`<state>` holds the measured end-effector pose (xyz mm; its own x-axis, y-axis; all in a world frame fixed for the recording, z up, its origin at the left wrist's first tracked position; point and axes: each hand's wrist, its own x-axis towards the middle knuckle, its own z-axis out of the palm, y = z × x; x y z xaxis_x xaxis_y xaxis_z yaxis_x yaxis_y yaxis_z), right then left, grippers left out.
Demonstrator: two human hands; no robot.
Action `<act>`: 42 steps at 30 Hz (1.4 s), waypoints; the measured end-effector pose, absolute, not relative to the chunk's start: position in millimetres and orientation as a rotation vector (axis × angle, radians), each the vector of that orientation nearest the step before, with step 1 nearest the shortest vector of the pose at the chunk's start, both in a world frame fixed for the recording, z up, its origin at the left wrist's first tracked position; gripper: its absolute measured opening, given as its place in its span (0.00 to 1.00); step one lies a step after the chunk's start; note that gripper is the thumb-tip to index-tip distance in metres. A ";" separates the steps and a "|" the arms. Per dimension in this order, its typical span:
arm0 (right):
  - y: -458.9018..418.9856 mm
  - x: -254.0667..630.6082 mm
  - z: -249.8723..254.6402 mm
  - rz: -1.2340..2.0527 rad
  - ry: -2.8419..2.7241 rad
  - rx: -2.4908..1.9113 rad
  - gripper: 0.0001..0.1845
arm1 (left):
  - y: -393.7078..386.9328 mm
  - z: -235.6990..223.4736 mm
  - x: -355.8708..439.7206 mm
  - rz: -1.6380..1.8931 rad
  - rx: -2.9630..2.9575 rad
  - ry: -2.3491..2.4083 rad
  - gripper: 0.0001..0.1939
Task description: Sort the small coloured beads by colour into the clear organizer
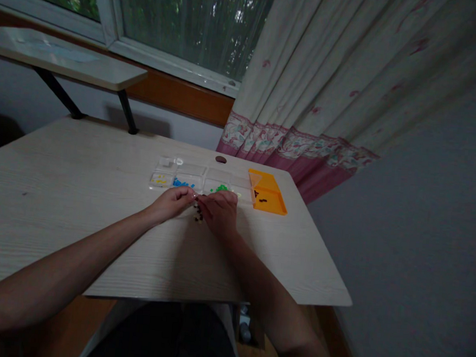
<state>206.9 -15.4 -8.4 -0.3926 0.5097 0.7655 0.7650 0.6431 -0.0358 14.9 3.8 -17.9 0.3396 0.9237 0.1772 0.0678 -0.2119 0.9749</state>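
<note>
My left hand [174,202] and my right hand [221,212] meet over the table, fingertips close together. Both are closed in a pinch, and whatever lies between the fingers is too small to make out. Just below the fingertips, small dark brown pieces [198,215] are scattered on the tabletop. Behind the hands stand clear plastic boxes with open lids. Inside them are yellow pieces [161,179], blue pieces [181,183] and green pieces [221,188]. Right of my right hand lies an open orange box [276,202] holding a few dark brown pieces [262,201].
A dark brown oval object [221,159] lies behind the boxes. A raised white shelf [118,77] on black legs stands at the table's [77,200] back left. A curtain [304,107] hangs past the back right edge, beside a window.
</note>
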 end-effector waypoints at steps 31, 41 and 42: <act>31.3 331.2 -8.1 -0.236 -1.170 -1.943 0.12 | 8.7 -13.8 -7.7 0.648 2.520 1.258 0.10; 34.3 341.2 -18.3 -0.368 -1.254 -1.967 0.22 | 12.2 -14.9 -8.7 0.684 2.519 1.242 0.08; 34.2 339.6 -16.9 -0.357 -1.259 -1.950 0.22 | 13.1 -15.5 -9.2 0.695 2.521 1.244 0.09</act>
<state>339.6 34.2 -16.9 0.4713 0.6493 0.5969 0.8660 -0.2122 -0.4529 -9.2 13.1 -15.5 0.5231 0.7951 0.3070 0.6780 -0.6064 0.4153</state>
